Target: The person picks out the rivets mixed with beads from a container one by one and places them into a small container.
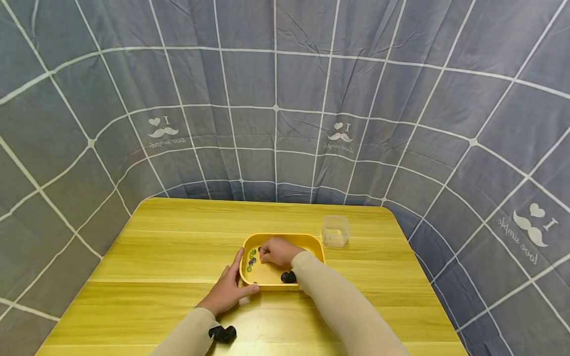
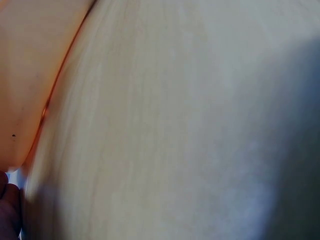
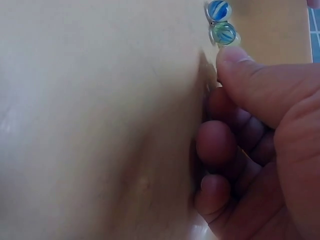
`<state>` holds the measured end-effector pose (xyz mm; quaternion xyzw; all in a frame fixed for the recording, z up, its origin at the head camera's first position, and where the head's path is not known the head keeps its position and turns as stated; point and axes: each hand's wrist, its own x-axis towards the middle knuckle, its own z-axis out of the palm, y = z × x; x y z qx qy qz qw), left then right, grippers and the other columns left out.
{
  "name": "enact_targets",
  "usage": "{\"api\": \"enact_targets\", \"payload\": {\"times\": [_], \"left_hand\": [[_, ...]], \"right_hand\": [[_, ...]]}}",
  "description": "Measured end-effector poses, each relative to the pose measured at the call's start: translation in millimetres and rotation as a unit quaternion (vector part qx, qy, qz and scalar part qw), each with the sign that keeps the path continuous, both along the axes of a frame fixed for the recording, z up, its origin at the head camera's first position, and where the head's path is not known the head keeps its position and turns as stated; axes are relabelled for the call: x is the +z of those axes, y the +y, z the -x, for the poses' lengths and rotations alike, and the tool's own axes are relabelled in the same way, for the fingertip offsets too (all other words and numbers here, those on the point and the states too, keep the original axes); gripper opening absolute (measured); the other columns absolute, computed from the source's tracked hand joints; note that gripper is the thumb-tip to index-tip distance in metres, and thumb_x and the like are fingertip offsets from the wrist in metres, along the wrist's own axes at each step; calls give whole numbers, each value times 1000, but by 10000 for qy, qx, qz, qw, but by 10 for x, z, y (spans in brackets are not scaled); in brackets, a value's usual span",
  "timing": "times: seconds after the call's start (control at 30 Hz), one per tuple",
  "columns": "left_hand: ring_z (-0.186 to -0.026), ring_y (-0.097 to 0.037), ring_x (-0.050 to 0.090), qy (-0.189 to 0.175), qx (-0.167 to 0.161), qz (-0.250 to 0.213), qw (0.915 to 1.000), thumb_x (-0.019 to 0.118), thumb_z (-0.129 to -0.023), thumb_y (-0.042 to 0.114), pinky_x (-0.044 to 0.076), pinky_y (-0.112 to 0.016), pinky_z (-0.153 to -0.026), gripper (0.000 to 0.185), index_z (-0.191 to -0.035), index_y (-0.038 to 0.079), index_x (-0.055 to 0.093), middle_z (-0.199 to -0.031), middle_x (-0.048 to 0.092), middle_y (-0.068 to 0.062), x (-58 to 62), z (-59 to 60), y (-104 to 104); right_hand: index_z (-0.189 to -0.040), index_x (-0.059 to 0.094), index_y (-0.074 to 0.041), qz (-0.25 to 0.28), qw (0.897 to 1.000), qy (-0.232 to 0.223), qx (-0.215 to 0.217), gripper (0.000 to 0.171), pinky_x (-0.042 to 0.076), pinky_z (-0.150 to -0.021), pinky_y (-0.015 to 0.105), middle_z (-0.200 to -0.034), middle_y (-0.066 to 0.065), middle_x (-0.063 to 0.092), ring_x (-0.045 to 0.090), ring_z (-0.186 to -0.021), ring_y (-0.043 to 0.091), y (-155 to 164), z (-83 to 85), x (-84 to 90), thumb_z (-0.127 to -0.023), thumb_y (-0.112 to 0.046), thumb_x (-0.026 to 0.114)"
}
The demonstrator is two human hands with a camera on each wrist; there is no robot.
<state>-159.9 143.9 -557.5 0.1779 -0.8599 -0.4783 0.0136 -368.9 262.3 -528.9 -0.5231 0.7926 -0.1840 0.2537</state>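
Note:
A shallow yellow plastic tray [image 1: 278,286] stands on the table, with several glass marbles [image 1: 251,263] along its left side. My left hand [image 1: 226,290] rests against its near left corner, fingers along the left wall and thumb at the front rim. In the left wrist view the tray's edge [image 2: 50,97] shows at left. My right hand [image 1: 279,252] is inside the tray, fingers curled down. The right wrist view shows its thumb [image 3: 240,65] close beside a green marble [image 3: 224,33], with a blue marble [image 3: 219,10] past it. Whatever lies between thumb and fingers is hidden.
A small clear plastic container [image 1: 336,231] stands just beyond the tray's right back corner. The yellow wood-grain table [image 1: 178,237] ends at a grey checked curtain [image 1: 276,128] behind and at the sides. Small black devices [image 1: 222,334] sit at both wrists.

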Motion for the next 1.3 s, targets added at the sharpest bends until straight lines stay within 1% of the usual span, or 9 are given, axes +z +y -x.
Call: {"api": "enact_targets", "payload": {"times": [0.27,0.43,0.6,0.73,0.93,1.07,1.13,1.3], "left_hand": [[-161,-52,3,50,7,30,10000,84,-86,54,4,-71,-128,121,-172,30,1,-174,26,-14,-6,8,-4],[-161,-52,4,113,1,8,9999,84,-86,54,3,-71,-128,122,-172,28,2,-173,27,-15,-22,14,-9],[-161,-51,4,113,22,-24,9999,84,-87,53,3,-71,-128,121,-172,31,1,-173,27,-14,-37,1,-10],[-161,-51,3,98,18,-27,9999,84,-87,53,4,-71,-128,120,-171,33,1,-174,26,-13,-38,-6,-8],[-161,-51,3,102,-20,-31,9999,83,-87,53,1,-70,-128,121,-172,29,0,-174,26,-14,-30,0,-10],[-162,-49,3,116,-39,-58,9999,84,-88,51,0,-68,-129,121,-172,27,0,-173,27,-14,-14,0,-5],[-162,-49,3,128,-34,-84,9999,84,-88,50,-1,-68,-129,121,-172,27,0,-173,27,-14,-4,-1,-2],[-162,-50,1,104,-11,-145,9998,84,-88,49,0,-70,-128,120,-172,28,0,-174,27,-14,12,-11,3]], "right_hand": [[-89,72,-18,216,9994,-246,-79,13,42,-68,17,-79,-10,62,51,-70,4,14,30,10,-102,-20,71],[-90,74,-17,236,9986,-452,-166,13,42,-62,18,-76,-10,62,50,-65,5,8,44,19,-102,-19,72],[-88,75,-16,238,9968,-712,-275,13,43,-56,20,-72,-8,63,51,-60,7,9,67,14,-100,-16,74],[-87,75,-15,324,9946,-926,-330,11,45,-56,20,-73,-7,65,53,-61,8,17,89,0,-98,-13,75],[-94,79,-13,383,9924,-1094,-403,3,48,-61,20,-80,-4,73,57,-66,7,35,99,9,-95,-11,78],[-98,81,-10,388,9913,-1173,-449,5,48,-61,20,-86,1,77,58,-67,8,49,94,24,-95,-12,78],[-97,82,-11,380,9907,-1208,-501,5,47,-60,21,-87,2,77,56,-66,9,54,94,26,-96,-14,78],[-92,82,-18,371,9905,-1190,-573,7,42,-58,23,-86,-4,75,50,-64,12,58,114,13,-97,-20,78]]}}
